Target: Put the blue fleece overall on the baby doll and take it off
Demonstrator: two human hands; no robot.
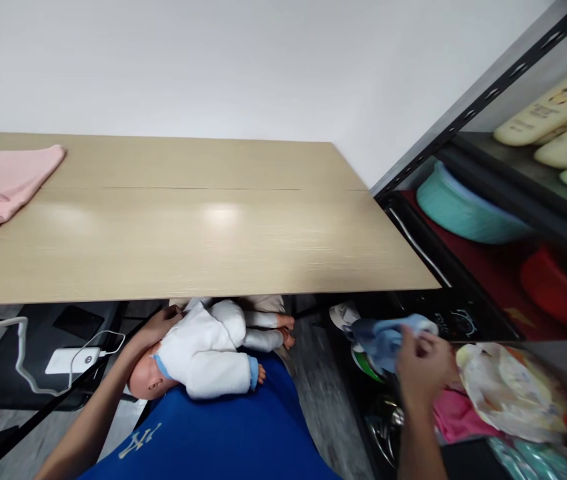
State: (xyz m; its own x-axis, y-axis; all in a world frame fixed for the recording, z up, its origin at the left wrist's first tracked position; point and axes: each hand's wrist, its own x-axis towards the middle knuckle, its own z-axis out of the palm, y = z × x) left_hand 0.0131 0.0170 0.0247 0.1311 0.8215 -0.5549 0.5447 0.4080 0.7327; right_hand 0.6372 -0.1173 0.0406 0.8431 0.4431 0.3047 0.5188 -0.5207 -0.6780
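A baby doll (208, 353) in a white fleece top with blue trim lies on its side across my lap, head to the left, bare feet to the right. My left hand (161, 325) holds it at the far side near the shoulder; the fingertips are partly hidden. At the right, my right hand (426, 363) pinches a blue cloth item (381, 340), blurred by motion, above a dark open drawer or bin. Its exact kind I cannot make out. Near that hand lie a pink cloth (458, 417) and a crumpled, pale printed plastic package (506, 393).
A wooden table (223, 233) spans the front, with pink fabric (8, 183) at its left. Shelves on the right hold bottles (548, 110), a teal basin (468, 207) and a red basin (558, 293). A white power bank (72, 361) and cable sit on a black seat at left.
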